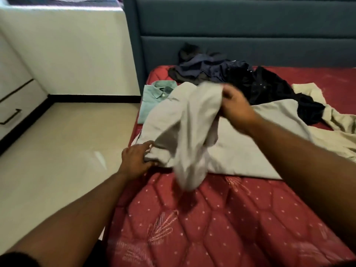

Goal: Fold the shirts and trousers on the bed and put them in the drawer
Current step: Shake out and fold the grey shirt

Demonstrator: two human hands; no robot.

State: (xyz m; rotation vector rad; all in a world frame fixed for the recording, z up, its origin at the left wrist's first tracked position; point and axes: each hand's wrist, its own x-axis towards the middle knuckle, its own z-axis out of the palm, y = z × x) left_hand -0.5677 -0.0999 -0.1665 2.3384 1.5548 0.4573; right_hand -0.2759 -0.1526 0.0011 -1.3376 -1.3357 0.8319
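While gripped (2 hands point(134, 157)): unlabelled shirt point(240, 151).

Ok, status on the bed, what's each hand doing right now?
Left hand grips grey shirt cuff at mattress edge. Right hand holds its sleeve lifted. Dark clothes pile behind, unfolded.

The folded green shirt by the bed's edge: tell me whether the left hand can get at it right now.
Probably not right away. The left hand grips the grey shirt, which covers the near edge of the folded green shirt. Once it lets go, only the draped grey cloth lies between them.
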